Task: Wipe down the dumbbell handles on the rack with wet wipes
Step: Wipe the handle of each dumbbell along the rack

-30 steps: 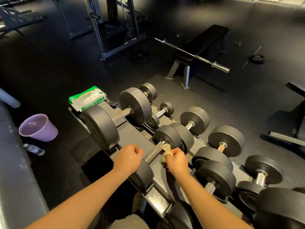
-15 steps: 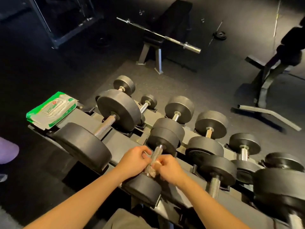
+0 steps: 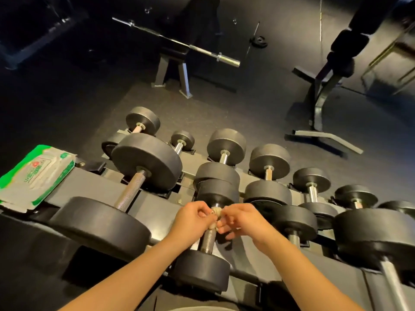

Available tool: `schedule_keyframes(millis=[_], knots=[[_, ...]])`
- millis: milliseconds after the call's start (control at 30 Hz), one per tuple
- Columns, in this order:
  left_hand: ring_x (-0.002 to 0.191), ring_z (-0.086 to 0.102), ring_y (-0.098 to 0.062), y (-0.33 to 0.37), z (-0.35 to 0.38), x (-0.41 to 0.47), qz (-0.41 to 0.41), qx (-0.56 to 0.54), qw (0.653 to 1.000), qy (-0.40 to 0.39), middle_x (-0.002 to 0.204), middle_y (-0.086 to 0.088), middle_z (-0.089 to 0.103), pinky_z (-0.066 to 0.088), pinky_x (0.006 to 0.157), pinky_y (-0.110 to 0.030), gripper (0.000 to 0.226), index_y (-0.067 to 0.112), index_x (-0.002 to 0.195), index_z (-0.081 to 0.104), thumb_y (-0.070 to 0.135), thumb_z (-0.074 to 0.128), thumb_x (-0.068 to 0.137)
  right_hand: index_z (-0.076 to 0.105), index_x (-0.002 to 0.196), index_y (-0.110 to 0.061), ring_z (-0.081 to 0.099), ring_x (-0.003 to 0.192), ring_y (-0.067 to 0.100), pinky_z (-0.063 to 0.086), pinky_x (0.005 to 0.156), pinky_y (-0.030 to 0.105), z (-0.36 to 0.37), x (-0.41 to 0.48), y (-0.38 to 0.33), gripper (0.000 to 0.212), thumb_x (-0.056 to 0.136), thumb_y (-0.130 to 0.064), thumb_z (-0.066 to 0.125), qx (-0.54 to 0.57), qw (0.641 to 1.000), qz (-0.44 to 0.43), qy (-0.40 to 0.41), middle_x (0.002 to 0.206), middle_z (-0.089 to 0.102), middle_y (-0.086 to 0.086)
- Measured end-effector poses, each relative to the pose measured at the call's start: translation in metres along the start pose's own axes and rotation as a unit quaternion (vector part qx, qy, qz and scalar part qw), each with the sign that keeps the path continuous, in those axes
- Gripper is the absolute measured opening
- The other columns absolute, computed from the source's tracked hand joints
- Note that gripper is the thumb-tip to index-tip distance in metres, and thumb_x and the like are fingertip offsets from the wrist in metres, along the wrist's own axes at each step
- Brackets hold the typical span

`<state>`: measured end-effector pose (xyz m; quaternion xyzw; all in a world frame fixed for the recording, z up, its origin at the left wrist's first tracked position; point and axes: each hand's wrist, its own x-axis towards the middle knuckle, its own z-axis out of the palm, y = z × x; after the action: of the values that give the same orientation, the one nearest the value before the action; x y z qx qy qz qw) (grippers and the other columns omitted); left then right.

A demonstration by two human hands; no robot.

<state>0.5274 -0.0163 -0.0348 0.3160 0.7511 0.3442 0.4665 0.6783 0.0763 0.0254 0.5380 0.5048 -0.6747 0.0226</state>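
My left grip (image 3: 193,221) and right grip (image 3: 243,222) both pinch the wipe (image 3: 216,213) with curled fingers. It sits at the far end of a dumbbell handle (image 3: 207,240) on the rack (image 3: 157,204), front row.

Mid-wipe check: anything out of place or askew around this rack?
The dumbbells sit in place. The wipes pack lies at the rack's left end, its near corner seeming to overhang the edge. Beyond, a barbell rests across a bench.
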Motion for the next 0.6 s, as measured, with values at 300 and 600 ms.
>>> schedule_keyframes(millis=[300, 600], knots=[[0.081, 0.074, -0.036, 0.006, 0.021, 0.033, -0.228, -0.247, 0.938, 0.088, 0.087, -0.021, 0.075, 0.064, 0.073, -0.05, 0.025, 0.005, 0.069, 0.071, -0.006, 0.063, 0.09, 0.057, 0.092, -0.021, 0.062, 0.073, 0.019, 0.054, 0.071, 0.041, 0.002, 0.03, -0.007, 0.007, 0.099, -0.022, 0.055, -0.23, 0.941, -0.126, 0.215, 0.077, 0.065, 0.0], [0.067, 0.067, -0.027, -0.007, 0.021, 0.031, -0.15, -0.088, 0.983, 0.058, 0.066, -0.012, 0.068, 0.061, 0.069, -0.046, 0.026, 0.007, 0.07, 0.071, 0.022, 0.066, 0.091, 0.055, 0.092, -0.016, 0.063, 0.079, 0.026, 0.056, 0.078, 0.048, -0.004, 0.043, -0.012, 0.008, 0.097, -0.022, 0.057, -0.219, 0.951, -0.107, 0.192, 0.083, 0.064, 0.005]])
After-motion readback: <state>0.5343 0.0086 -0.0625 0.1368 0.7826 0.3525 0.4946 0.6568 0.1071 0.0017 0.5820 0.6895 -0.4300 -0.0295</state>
